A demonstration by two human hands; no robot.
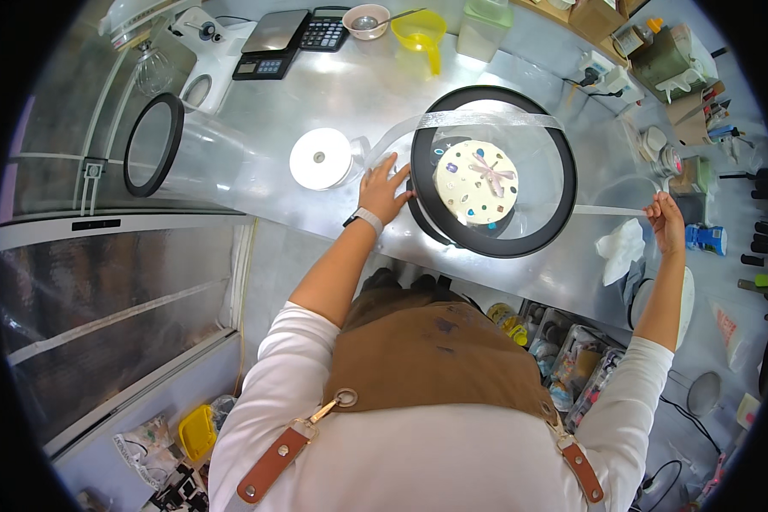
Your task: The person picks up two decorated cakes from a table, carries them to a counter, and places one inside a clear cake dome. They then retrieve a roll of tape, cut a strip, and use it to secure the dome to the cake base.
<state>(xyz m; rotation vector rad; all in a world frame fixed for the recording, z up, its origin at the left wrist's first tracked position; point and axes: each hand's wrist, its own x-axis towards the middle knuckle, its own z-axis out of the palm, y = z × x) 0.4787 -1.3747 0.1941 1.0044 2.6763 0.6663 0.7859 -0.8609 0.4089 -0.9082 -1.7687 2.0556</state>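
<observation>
A clear cake box [544,173] with a thick black rim stands before me on the metal table. Inside it is a round cream-coloured cake [464,182], set with coloured gems and topped by a pale pink bow [491,174]. Sheer white ribbon [486,120] runs from a white spool [320,159] and across the box. My left hand [383,189] rests at the box's left side with fingers spread, close to the ribbon. Out to the right, my right hand [665,217] pinches a ribbon strand [608,210] stretched from the box.
Another clear cylinder with a black rim [176,147] lies at the left. Along the back stand a mixer [208,57], a scale [272,45], a calculator [324,31], a bowl [366,22], a yellow strainer [418,32] and a lidded container [484,32]. Crumpled white tissue [619,249] lies near my right hand.
</observation>
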